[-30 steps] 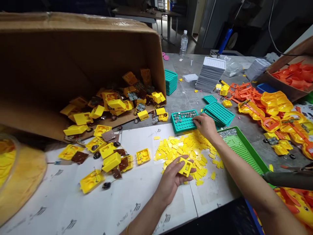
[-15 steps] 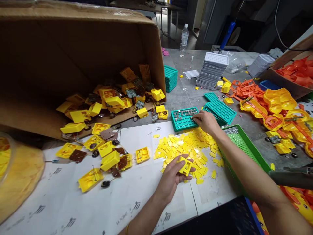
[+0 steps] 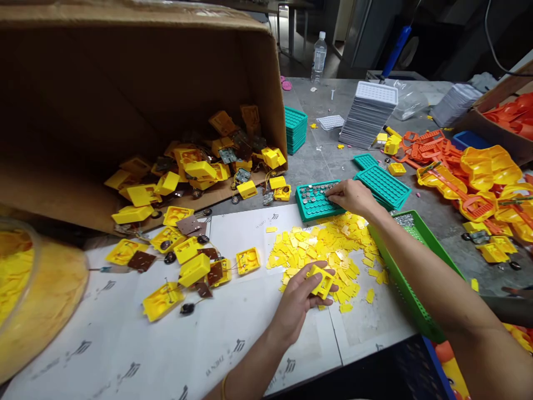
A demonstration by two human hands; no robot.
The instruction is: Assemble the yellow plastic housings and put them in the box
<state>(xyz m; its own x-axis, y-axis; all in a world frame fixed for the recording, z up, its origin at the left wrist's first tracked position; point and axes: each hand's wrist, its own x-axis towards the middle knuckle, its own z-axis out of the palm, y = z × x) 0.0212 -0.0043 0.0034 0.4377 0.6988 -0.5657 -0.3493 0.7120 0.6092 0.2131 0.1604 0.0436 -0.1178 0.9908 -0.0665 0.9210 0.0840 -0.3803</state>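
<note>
My left hand (image 3: 297,297) is closed around a small yellow plastic battery housing (image 3: 321,282), its cut-out side facing up, above the pile of yellow covers. Over a teal tray (image 3: 320,212) my right hand (image 3: 353,195) reaches, with thumb and fingers pinched at the silver button cells (image 3: 310,193) in its round pockets. A dark-edged cell shows at the fingertips, partly hidden by them. Several pockets along the tray's near side hold no cell. Small flat yellow covers (image 3: 312,247) lie heaped between my hands and the tray.
Wired yellow housings (image 3: 195,269) lie to the left, spilling from a large cardboard box (image 3: 266,72). A green basket (image 3: 437,250) lies under my right forearm. Beyond stand teal trays (image 3: 385,186), stacked white trays (image 3: 368,119) and a bottle (image 3: 318,58). Orange parts (image 3: 441,153) lie right.
The view has shifted slightly, so things sit a little further right. My right fingertips have moved a short way left and back over the tray. My left hand keeps the housing.
</note>
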